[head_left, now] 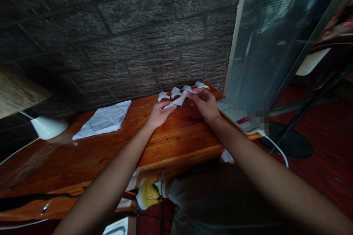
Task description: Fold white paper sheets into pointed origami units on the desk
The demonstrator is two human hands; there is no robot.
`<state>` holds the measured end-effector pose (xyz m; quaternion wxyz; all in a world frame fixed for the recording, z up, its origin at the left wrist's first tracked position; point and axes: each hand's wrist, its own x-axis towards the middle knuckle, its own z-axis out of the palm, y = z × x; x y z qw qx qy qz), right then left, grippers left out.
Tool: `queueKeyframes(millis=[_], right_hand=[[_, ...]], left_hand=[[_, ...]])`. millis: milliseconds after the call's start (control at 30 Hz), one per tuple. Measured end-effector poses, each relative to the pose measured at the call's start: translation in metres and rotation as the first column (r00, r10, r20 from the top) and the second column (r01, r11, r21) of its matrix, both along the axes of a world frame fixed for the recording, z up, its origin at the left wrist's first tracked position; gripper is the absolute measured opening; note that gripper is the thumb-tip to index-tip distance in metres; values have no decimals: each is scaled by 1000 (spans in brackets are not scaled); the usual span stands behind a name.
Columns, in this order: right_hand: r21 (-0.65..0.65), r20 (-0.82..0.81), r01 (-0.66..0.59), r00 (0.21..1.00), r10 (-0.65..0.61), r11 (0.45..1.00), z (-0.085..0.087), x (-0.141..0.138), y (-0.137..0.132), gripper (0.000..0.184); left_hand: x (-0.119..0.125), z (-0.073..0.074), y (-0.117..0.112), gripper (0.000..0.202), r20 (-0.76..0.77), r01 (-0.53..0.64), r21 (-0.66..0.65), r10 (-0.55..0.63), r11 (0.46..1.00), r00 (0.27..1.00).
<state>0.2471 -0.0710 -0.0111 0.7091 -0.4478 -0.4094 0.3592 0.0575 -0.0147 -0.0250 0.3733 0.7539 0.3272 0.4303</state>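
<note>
Between my two hands I hold a folded piece of white paper [179, 101] just above the wooden table [179, 136]. My left hand [160, 114] pinches its left end, and the fingers of my right hand [204, 102] are closed on its right end. Right behind it, several small folded paper shapes stand in a row along the wall, among them a left one [163, 96], a middle one [175, 92] and a right one [201, 85]. The right fingers partly cover the paper's far end.
A stack of creased white sheets [104, 119] lies left of my hands. A lamp with a white base [49, 127] stands farther left. At the table's right end rests a tablet-like device [237, 117] with a white cable [277, 147]. A brick wall [132, 40] borders the back.
</note>
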Motion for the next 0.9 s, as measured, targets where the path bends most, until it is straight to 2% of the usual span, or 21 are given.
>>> queueKeyframes(millis=[100,200,267,333,433,500,633,700,800,900], right_hand=[[-52,-203,-123,973,110,991,3,-4,-2,41],[-42,-273,-217,942,197,975,-1,-4,0,42],[-14,-255,-192,950,182,981,-5,-2,3,40],[4,-243,-167,956,163,986,-8,1,6,33],[47,-198,-189,961,194,981,-8,3,8,26],[76,-162,-198,965,208,977,-7,3,7,27],[92,-148,-179,970,191,980,-4,-1,5,33],[81,-153,-173,971,183,982,-3,-2,5,35],[78,-120,-187,973,195,979,-1,-5,2,38],[85,-88,-239,965,247,967,1,-8,-2,43]], left_hand=[[-3,2,4,32,-50,47,312,-33,949,998],[-4,4,3,38,-179,169,402,-104,900,978],[-4,2,-1,62,-271,257,357,-164,898,949],[-2,1,-6,92,-330,330,256,-239,909,913],[0,1,-12,110,-269,349,104,-312,931,911],[0,3,-14,106,-152,354,16,-347,935,925],[0,6,-12,94,34,429,-115,-428,896,903],[2,7,-12,82,70,424,-162,-419,891,906],[6,8,-14,54,78,371,-256,-364,893,928],[7,9,-17,49,111,384,-356,-369,852,923]])
